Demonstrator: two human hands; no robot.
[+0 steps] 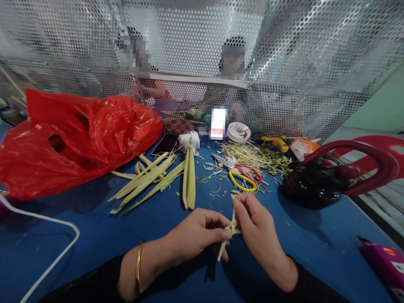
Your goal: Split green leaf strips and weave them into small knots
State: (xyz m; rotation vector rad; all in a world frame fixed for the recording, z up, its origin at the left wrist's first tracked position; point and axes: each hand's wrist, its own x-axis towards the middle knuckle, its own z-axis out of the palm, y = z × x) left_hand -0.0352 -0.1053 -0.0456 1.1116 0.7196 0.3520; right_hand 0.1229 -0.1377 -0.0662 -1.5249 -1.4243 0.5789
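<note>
1. My left hand (199,233) is curled nearly closed, thumb and forefinger pinching a narrow, pale yellow-green leaf strip (231,226) that is partly folded into a small knot.
2. My right hand (256,226) pinches the same strip from the right, fingertips pressed together on its upper end. The other fingers are bent in.
3. The strip sits between both hands, held just above the blue tabletop (318,244) at the near middle, with its loose tail hanging down.
4. A thin gold bangle (139,266) circles my left wrist.
5. Just beyond my hands lie scissors with red and yellow handles (242,175), and a scatter of pale leaf trimmings (255,155) is farther back.
6. To the left of the scissors lie several long green-yellow leaves (154,178), fanned out flat.
7. A crumpled red plastic bag (80,134) fills the far left.
8. A glossy dark pot with a curved red handle (320,184) stands at the right.
9. A white cable (53,221) loops across the near left.
10. A perforated metal screen (291,62) closes off the far side.
</note>
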